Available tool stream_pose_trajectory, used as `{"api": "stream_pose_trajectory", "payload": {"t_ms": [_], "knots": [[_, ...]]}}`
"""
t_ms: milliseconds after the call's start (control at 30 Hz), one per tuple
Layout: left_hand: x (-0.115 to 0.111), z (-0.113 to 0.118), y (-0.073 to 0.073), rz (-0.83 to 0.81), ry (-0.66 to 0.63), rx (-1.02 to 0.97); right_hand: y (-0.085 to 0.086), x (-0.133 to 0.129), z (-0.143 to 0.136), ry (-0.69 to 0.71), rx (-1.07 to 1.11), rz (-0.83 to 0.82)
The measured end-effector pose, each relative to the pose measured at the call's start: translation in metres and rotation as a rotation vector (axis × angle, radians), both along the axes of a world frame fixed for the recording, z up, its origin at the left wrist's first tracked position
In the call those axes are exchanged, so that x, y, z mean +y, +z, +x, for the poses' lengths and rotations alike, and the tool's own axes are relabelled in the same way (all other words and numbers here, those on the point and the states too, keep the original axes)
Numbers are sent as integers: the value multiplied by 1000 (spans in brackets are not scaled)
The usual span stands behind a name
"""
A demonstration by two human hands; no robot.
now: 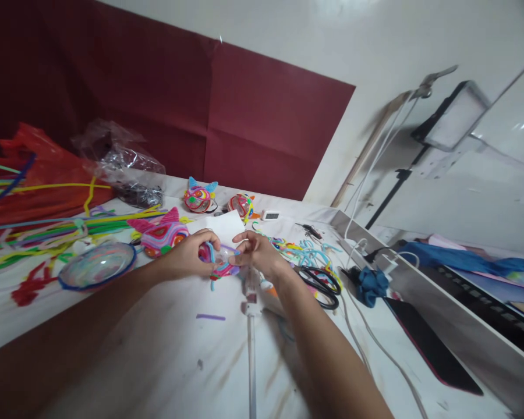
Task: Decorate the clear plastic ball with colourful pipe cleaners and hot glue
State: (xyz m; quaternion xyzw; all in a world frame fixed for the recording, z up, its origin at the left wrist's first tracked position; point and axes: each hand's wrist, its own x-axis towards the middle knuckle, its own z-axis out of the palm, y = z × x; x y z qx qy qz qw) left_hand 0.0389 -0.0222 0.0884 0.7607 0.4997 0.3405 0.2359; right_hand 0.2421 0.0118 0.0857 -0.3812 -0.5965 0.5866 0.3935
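Both my hands close on the pipe-cleaner ball [218, 260], held just above the table [157, 349]: left hand [191, 256] wraps its left side, right hand [257, 254] pinches the right edge. Risk: loose blue end hanging below could unwind or snag if my pinch slackens. Purple offcut [210, 317] lies nearer me; scissors [321, 284] right; finished balls [198, 196] beyond.

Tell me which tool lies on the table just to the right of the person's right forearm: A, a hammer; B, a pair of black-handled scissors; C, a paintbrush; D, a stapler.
B: black-handled scissors lie on the white table beside the right forearm, among loose pipe cleaners, while both hands hold a small pipe-cleaner piece.
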Motion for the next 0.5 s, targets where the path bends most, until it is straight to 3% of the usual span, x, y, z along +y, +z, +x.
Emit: {"api": "stream_pose_trajectory", "payload": {"t_ms": [233,500], "knots": [[6,7,39,-12,-113,207,16,-4,11,86,-21,-44],[16,16,45,-93,-217,339,1,-8,23,48,1,-117]]}}
